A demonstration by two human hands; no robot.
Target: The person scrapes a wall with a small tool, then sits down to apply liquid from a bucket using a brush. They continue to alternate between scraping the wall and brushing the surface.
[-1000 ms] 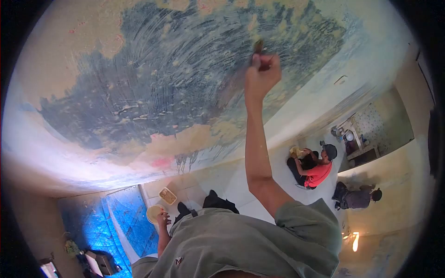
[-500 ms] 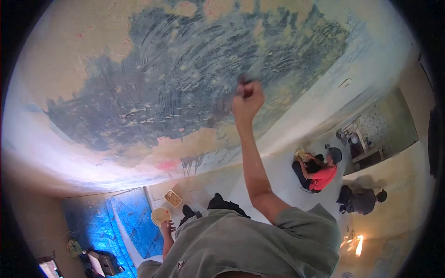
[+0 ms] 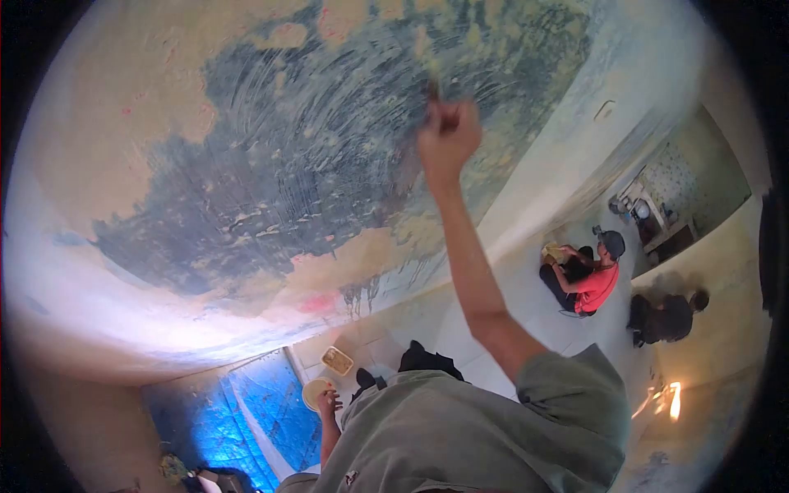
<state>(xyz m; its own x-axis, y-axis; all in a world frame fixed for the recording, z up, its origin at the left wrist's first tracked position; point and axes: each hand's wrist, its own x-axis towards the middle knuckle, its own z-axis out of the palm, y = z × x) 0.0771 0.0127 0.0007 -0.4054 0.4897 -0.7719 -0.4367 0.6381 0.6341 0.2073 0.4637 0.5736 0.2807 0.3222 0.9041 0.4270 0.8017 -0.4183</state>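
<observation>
My right hand is raised against the wall, its fingers closed around a small dark tool, whose type is too blurred to tell. Around it spreads a large dark blue-grey patch with curved stroke marks over a yellowish wall. Low down, my left hand holds a round pale container by its side. On the floor near it lies a rectangular tray with light contents.
A person in a red shirt sits on the tiled floor at the right. Another person in dark clothes is farther right. Blue sheeting covers an area at the lower left. Shelves with dishes stand beyond.
My right hand has moved upward on the wall with the dark tool. The view has shifted, so the people, tray and container appear farther right.
</observation>
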